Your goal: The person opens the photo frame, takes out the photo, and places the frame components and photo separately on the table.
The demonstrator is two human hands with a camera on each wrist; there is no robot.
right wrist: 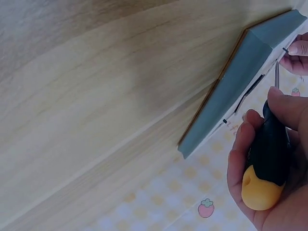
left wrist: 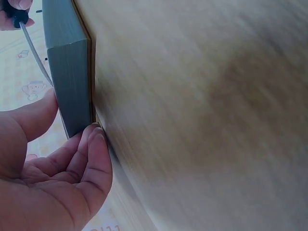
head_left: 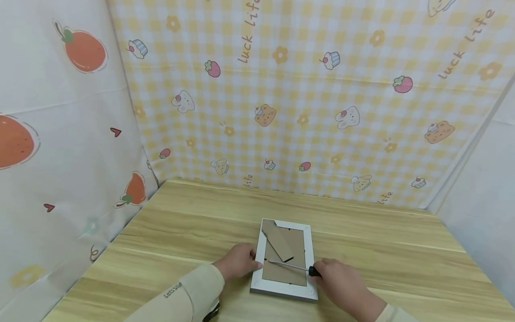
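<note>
A picture frame [head_left: 281, 287] lies face down on the wooden table, its silver-white border around a brown backing board [head_left: 297, 243]. On that board a brown easel leg [head_left: 278, 241] slants from the upper left corner. My left hand [head_left: 239, 260] grips the frame's left side, thumb on the back face and fingers at the lower edge in the left wrist view. In my right hand [head_left: 342, 284] is a screwdriver; the right wrist view shows its black and yellow handle [right wrist: 268, 149] within the curled fingers. Its shaft [head_left: 291, 266] crosses the board, tip close to a small black tab on the left.
Around the frame spreads the wood-grain tabletop [head_left: 193, 214]. A yellow checked cloth [head_left: 281, 89] with cartoon prints hangs behind it. White cloth [head_left: 72, 103] with orange fruit prints hangs at the left, and another pale cloth [head_left: 483, 179] at the right.
</note>
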